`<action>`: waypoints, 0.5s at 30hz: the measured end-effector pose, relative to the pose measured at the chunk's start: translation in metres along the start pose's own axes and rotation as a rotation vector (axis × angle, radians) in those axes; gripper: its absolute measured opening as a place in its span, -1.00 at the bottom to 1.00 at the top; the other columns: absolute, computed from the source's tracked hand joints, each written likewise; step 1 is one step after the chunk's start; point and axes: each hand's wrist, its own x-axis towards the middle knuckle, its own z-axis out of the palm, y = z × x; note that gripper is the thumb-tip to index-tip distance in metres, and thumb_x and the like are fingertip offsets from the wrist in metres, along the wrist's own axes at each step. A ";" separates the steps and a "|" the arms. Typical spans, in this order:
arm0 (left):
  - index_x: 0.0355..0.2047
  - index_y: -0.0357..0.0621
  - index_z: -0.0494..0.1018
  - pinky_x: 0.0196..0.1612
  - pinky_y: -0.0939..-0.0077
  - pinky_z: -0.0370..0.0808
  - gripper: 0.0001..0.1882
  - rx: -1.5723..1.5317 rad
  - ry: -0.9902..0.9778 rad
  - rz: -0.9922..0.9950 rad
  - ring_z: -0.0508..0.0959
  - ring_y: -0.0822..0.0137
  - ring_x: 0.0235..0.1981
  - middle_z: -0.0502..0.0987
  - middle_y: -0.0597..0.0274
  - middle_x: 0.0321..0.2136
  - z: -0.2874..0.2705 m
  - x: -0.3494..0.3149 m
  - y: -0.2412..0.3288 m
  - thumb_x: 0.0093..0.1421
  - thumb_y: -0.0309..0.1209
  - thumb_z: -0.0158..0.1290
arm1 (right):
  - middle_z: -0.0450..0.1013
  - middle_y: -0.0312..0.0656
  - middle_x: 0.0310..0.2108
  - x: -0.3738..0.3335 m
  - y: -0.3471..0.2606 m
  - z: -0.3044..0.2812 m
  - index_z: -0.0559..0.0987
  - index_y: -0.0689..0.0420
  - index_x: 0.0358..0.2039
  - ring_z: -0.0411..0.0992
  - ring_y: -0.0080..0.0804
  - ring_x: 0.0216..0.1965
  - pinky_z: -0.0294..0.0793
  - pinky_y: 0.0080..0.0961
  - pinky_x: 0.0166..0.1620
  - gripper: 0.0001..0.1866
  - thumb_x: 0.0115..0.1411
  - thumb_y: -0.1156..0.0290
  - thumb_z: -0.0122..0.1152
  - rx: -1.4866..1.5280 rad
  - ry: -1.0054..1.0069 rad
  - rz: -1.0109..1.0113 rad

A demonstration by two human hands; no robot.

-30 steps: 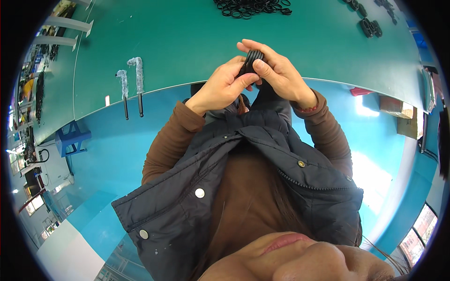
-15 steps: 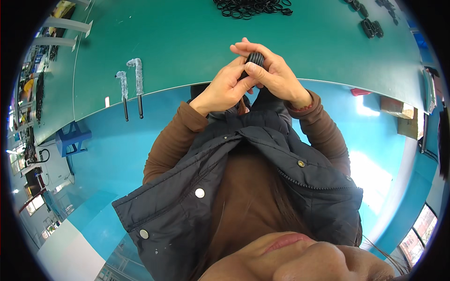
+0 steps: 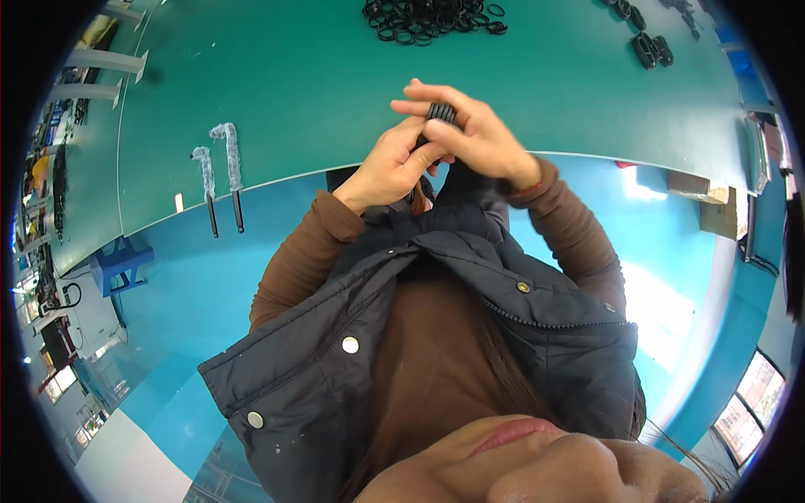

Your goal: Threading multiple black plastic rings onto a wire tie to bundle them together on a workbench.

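A short stack of black rings [image 3: 441, 112] stands between my two hands, just over the near edge of the green table. My left hand [image 3: 392, 166] closes round its lower part with thumb and fingers. From the right, my right hand [image 3: 476, 138] lays its thumb against the stack, with the fingers reaching across behind and past it. That hand is slightly blurred. The lower end of the stack is hidden by the fingers. Farther back on the table lies a loose pile of black rings [image 3: 429, 23].
Two L-shaped hex keys, a longer one [image 3: 231, 159] and a shorter one [image 3: 205, 178], jut over the table edge at left, their bent ends wrapped in cloudy film. Bundled black rings [image 3: 652, 50] lie at far right. A blue stool [image 3: 119, 265] and cardboard boxes [image 3: 723, 211] stand beyond.
The whole view has shifted a little, so the table things sit lower and farther left. My right hand's fingers have shifted slightly on the ring stack; both hands still hold it.
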 end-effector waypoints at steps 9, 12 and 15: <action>-0.28 -0.29 0.35 -0.31 0.60 0.41 -0.78 0.004 0.019 0.011 0.43 0.50 -0.47 0.39 0.26 -0.37 -0.016 0.020 0.006 0.31 -0.34 -0.11 | 0.43 -0.10 -0.33 0.071 0.056 -0.193 0.59 0.07 -0.37 0.40 -0.17 -0.26 0.43 -0.31 -0.19 -0.78 0.05 0.20 0.23 -1.057 0.509 0.053; -0.29 -0.28 0.35 -0.31 0.60 0.41 -0.79 -0.007 0.041 0.026 0.44 0.49 -0.46 0.38 0.25 -0.35 -0.014 0.024 0.009 0.31 -0.34 -0.11 | 0.39 -0.08 -0.30 0.076 0.059 -0.206 0.58 0.07 -0.40 0.38 -0.13 -0.22 0.42 -0.28 -0.17 -0.76 0.04 0.18 0.24 -1.123 0.432 0.152; -0.31 -0.28 0.36 -0.30 0.57 0.42 -0.78 -0.008 0.090 0.053 0.45 0.49 -0.46 0.38 0.24 -0.35 -0.017 0.032 0.011 0.31 -0.34 -0.12 | 0.44 -0.12 -0.34 0.073 0.050 -0.196 0.58 0.16 -0.40 0.43 -0.27 -0.30 0.44 -0.39 -0.21 -0.77 0.04 0.25 0.25 -1.010 0.466 0.152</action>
